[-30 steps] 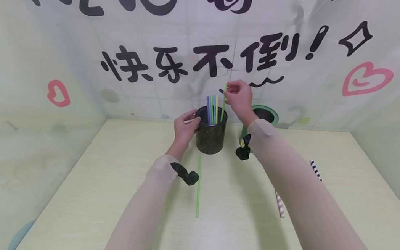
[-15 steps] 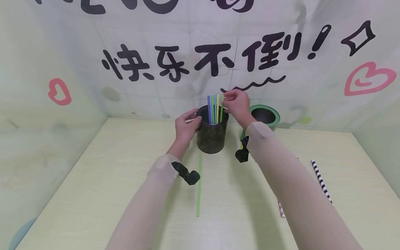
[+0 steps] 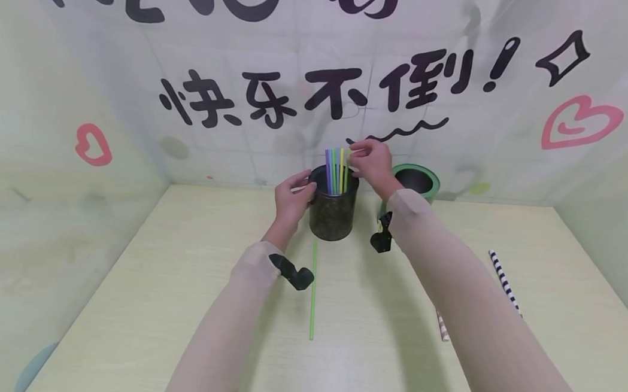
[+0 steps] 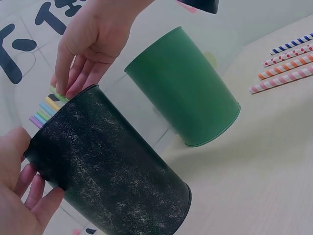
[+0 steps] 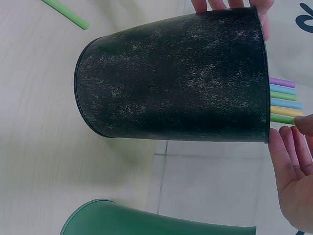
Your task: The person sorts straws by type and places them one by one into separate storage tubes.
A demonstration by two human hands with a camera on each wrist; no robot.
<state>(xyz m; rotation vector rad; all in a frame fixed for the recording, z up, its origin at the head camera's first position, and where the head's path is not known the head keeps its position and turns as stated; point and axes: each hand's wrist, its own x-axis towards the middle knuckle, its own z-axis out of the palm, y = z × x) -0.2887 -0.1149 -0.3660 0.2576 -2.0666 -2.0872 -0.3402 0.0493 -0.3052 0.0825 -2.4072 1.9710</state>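
A thin green straw (image 3: 312, 292) is lying loose on the pale tabletop (image 3: 124, 304) nearest the person, pointing straight away from them, just beside the left sleeve. Off to the right, partly hidden behind the right forearm, patterned paper straws (image 3: 505, 284) are resting on the tabletop, well apart from the cups; the left wrist view is showing several of them side by side, striped and dotted.

Farther back, the left hand (image 3: 291, 201) is wrapping its fingers and thumb against the left side of the dark speckled cup (image 3: 332, 212), near its rim, and the cup is standing upright on the tabletop. In the left wrist view the fingers (image 4: 34, 196) are curling round the cup's wall.

Inside the cup a bunch of coloured straws (image 3: 335, 168) is standing upright, purple, blue, green and yellow, their tops sticking out above the rim. The right hand (image 3: 371, 161) is hovering at the cup's far right rim, its fingertips bunching together at the top of the light green straw (image 3: 347, 169) at the right of the bunch; whether they are pinching it or only touching it cannot be told.

Just behind and to the right, a green cup (image 3: 415, 179) is standing upright near the dark one without touching it, close to the back wall with its black lettering and pink hearts.
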